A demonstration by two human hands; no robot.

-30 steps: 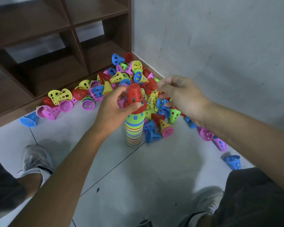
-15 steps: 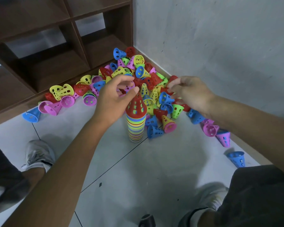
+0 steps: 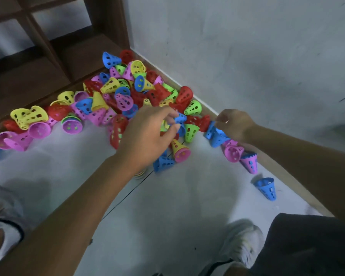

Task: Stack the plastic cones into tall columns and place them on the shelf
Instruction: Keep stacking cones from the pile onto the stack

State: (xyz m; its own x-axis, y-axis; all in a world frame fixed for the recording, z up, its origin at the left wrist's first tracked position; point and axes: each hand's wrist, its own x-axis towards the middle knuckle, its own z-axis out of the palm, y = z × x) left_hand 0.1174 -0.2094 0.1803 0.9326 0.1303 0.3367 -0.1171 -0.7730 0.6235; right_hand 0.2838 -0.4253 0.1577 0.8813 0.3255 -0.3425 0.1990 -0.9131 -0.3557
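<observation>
These cones [image 3: 126, 100] look feather-light, thin stiff plastic full of holes, so I'd pinch one by the narrow top or wide rim. They're heaped on the floor [image 3: 167, 206] against the wall, just beside the shelf [image 3: 48, 56]. My left hand [image 3: 147, 134] reaches in, fingers loosely curled, can't tell if holding. My right hand [image 3: 234, 124] pinches a blue cone [image 3: 217, 139]. The stack [image 3: 139, 173] is mostly hidden under my left wrist, easy to knock.

Two hands are seen, the left hand [image 3: 147, 134] and the right hand [image 3: 234, 124]; several dozen loose cones [image 3: 126, 92], one shelf [image 3: 48, 56] and two shoes [image 3: 241, 244] are counted.
</observation>
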